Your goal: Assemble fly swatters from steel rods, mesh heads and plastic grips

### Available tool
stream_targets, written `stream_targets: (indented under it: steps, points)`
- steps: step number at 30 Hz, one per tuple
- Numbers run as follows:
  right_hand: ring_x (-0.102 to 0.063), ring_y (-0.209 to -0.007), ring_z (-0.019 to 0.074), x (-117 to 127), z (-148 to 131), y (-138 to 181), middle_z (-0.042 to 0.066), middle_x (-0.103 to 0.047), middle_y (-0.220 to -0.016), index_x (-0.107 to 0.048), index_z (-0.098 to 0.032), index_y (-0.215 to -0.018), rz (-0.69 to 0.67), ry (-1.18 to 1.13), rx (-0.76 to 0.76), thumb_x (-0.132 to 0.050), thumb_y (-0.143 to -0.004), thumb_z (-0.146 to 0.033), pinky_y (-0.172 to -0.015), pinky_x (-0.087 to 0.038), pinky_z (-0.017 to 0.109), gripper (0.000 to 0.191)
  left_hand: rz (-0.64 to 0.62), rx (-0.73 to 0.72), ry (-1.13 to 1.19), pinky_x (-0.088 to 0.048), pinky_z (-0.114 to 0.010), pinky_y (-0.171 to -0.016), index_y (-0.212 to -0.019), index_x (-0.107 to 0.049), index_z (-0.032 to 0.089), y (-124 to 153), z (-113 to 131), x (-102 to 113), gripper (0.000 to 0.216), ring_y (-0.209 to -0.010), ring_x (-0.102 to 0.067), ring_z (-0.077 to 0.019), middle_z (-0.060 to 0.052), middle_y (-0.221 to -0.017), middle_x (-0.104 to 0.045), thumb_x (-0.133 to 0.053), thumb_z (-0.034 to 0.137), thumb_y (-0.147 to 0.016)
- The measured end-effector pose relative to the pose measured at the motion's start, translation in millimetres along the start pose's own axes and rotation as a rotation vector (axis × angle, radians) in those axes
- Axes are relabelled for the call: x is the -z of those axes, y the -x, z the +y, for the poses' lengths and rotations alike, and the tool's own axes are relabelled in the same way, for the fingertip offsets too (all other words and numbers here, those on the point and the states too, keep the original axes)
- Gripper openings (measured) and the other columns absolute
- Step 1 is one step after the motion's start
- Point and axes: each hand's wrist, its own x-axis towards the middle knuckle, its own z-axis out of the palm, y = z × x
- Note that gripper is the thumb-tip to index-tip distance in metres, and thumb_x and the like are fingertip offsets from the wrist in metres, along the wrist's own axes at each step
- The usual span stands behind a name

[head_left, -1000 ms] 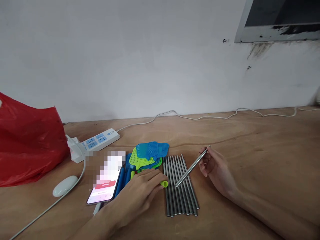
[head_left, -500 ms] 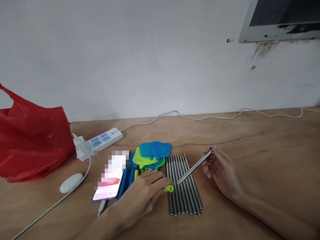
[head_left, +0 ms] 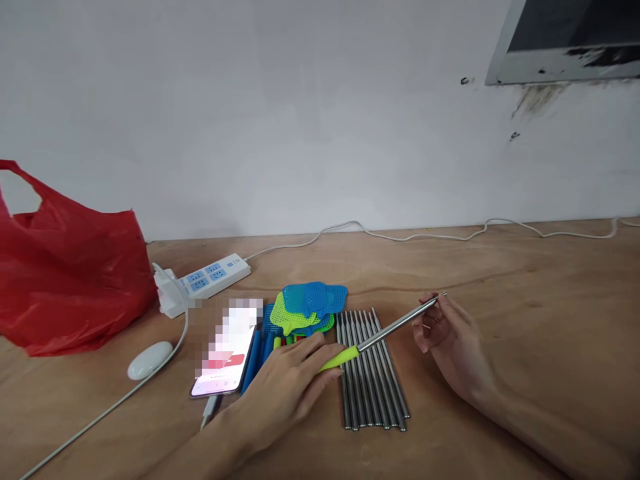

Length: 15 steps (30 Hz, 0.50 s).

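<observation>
My left hand (head_left: 293,380) is closed on a yellow-green handle tube (head_left: 343,358), whose open end points right. Between thumb and fingers, my right hand (head_left: 453,337) pinches the far tip of a metal rod (head_left: 400,325). The rod's lower end meets the mouth of the tube; how deep it sits inside I cannot tell. Beneath them lies a row of several metal rods (head_left: 373,393) side by side. Mesh fly swatter heads (head_left: 315,303) in blue, yellow-green and green are piled behind my left hand. Blue handle tubes (head_left: 253,357) lie beside it, partly covered.
A lit phone (head_left: 220,380) lies left of the tubes with a cable plugged in. Further left are a white mouse (head_left: 150,360), a power strip (head_left: 215,277) and a red plastic bag (head_left: 75,280). A thin white cord (head_left: 415,237) runs along the wall.
The rod's lower end and the tube's mouth were apart and now meet. The tube has tilted upward to line up with the rod. The view has shifted slightly.
</observation>
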Motion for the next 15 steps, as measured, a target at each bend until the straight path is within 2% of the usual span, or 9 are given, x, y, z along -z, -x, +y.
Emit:
stream_targets:
  steps: [4,8,11,15]
  points:
    - [-0.056,-0.053,0.015,-1.1,1.6,0.3,0.001,-0.063,-0.062,-0.071,-0.023,-0.079,-0.006,0.02,0.007,-0.078,-0.076,-0.048,-0.038,-0.042,0.023,0.026,0.02,-0.007,0.015,-0.054,-0.039,-0.086,-0.136,-0.051,0.024,-0.2,-2.6,-2.0,0.033,-0.102,-0.066,-0.0238,-0.007,-0.119,-0.067,-0.037,0.027,-0.106]
    - [-0.058,-0.055,0.0153,-1.9,0.3,0.6,0.001,-0.064,-0.06,-0.071,-0.022,-0.079,-0.008,0.03,-0.002,-0.079,-0.074,-0.049,-0.039,-0.043,0.021,0.028,0.029,0.013,0.027,-0.053,-0.035,-0.073,-0.134,-0.05,0.025,-0.1,-1.7,-3.3,0.031,-0.091,-0.069,-0.0235,-0.005,-0.113,-0.071,-0.038,0.026,-0.106]
    - [-0.057,-0.053,0.0142,-1.7,-0.7,0.8,0.003,-0.066,-0.061,-0.073,-0.021,-0.079,-0.041,0.035,-0.039,-0.079,-0.075,-0.049,-0.041,-0.045,0.021,0.03,0.03,0.036,0.02,-0.052,-0.032,-0.07,-0.131,-0.052,0.024,0.3,0.5,-2.4,0.03,-0.089,-0.07,-0.0232,-0.005,-0.115,-0.071,-0.037,0.027,-0.106]
    - [-0.058,-0.053,0.0145,-1.1,1.4,1.6,0.005,-0.07,-0.063,-0.075,-0.019,-0.079,-0.072,0.049,-0.121,-0.079,-0.074,-0.048,-0.04,-0.045,0.02,0.03,0.021,0.07,0.039,-0.051,-0.031,-0.07,-0.133,-0.05,0.023,0.4,2.2,-0.9,0.032,-0.087,-0.071,-0.0231,-0.005,-0.106,-0.073,-0.033,0.029,-0.106]
